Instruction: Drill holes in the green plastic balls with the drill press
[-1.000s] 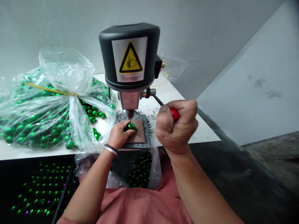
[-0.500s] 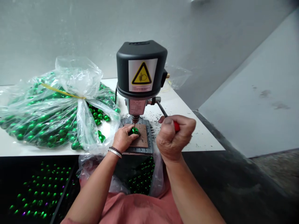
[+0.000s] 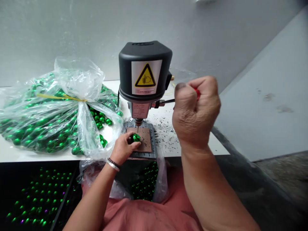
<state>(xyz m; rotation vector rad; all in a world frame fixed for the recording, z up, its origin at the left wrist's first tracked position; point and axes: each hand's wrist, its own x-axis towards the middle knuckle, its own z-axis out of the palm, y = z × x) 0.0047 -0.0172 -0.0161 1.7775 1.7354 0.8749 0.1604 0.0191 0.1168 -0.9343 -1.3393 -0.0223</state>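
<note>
Between thumb and fingers, my left hand (image 3: pixel 123 147) grips a shiny green ball (image 3: pixel 136 137) over the brown board (image 3: pixel 145 145) on the base of a drill press (image 3: pixel 145 72). The thin drill bit (image 3: pixel 138 129) points down just above and behind the ball. My right hand (image 3: pixel 196 110) is closed round the red knob of the feed lever (image 3: pixel 169 101), raised to the right of the machine. Most of the knob is hidden by the fingers.
A tied clear plastic bag (image 3: pixel 51 118) of green balls lies left on the white table (image 3: pixel 202 141). Several loose balls (image 3: pixel 102 119) lie by its opening. Dark shavings are scattered right of the base. An open bag (image 3: pixel 160 179) with green balls hangs below the table edge.
My right hand has risen with the lever, and the bit has lifted off the ball. My left hand has drawn the ball slightly toward me and to the left.
</note>
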